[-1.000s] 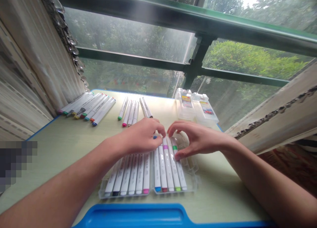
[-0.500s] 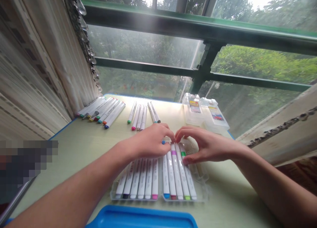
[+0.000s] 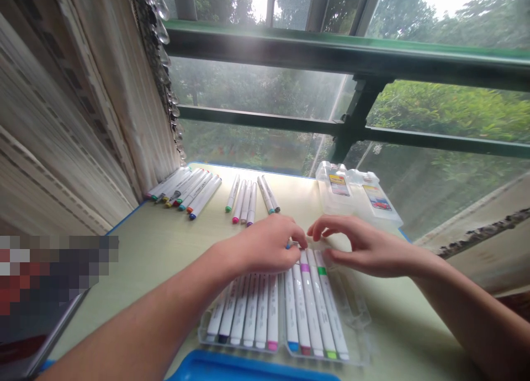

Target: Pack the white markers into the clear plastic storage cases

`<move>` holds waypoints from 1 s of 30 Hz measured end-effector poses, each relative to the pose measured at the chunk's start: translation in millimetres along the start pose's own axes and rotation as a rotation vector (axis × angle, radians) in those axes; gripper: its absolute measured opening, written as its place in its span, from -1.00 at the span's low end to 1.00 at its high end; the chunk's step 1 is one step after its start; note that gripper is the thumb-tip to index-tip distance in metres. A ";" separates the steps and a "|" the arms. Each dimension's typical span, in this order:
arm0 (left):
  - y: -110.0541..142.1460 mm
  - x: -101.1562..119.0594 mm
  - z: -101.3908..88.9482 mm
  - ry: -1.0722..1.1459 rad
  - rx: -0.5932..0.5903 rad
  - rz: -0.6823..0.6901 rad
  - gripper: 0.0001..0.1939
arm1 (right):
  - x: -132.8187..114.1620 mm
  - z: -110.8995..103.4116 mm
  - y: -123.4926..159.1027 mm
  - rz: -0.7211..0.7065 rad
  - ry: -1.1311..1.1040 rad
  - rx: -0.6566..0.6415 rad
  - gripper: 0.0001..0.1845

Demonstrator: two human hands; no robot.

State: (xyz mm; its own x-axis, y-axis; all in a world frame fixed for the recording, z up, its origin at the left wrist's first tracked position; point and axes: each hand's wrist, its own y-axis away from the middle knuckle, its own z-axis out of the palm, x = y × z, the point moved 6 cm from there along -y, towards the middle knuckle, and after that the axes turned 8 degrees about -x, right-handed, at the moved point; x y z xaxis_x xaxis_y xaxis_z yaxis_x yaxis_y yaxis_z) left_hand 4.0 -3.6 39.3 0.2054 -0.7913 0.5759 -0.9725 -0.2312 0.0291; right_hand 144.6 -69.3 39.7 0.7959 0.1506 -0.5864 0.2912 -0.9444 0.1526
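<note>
My left hand (image 3: 267,244) is over the clear plastic case (image 3: 359,348). Its thumb and index finger pinch at the top end of a white marker with a blue tip (image 3: 292,315), the first one in the case's right half. My right hand (image 3: 364,245) hovers over the top right corner of the case, fingers curved and apart, with nothing seen in them. Beneath it lie white markers, one with a green band (image 3: 322,271) and one with a purple band (image 3: 305,268). More markers (image 3: 248,315) fill the left half, their upper ends hidden by my left hand.
Loose markers (image 3: 199,193) lie at the back left, with smaller groups of markers (image 3: 245,201) at the back middle. Two translucent boxes with labels (image 3: 351,190) stand near the window. A blue tray (image 3: 256,367) lies at the front edge.
My right hand has lifted away from the green-banded marker, and its thumb no longer touches it. My left hand keeps its pinch. The whole view has shifted a little.
</note>
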 end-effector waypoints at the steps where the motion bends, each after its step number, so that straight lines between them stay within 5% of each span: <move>1: -0.5 -0.1 0.4 0.001 -0.002 0.000 -0.65 | 2.3 -0.5 -0.1 0.009 0.010 0.017 -0.71; 20: 0.2 -7.4 -4.0 0.016 0.064 -0.005 -0.61 | 8.9 1.7 -11.2 0.094 0.077 0.049 -0.84; 26: 5.9 -14.7 -24.9 -0.026 0.242 -0.076 -0.67 | 3.3 -6.2 -12.7 0.093 0.078 0.193 -0.79; 30: 16.1 -27.2 -48.2 -0.183 0.416 -0.239 -0.73 | -4.4 -6.4 -13.4 0.066 0.090 0.283 -0.77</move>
State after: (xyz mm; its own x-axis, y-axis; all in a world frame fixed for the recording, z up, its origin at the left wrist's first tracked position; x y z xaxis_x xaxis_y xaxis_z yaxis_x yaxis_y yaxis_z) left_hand -22.6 41.4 63.4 0.4691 -0.7659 0.4397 -0.7771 -0.5945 -0.2066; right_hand 140.6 -55.4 45.3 0.8558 0.1000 -0.5076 0.0883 -0.9950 -0.0473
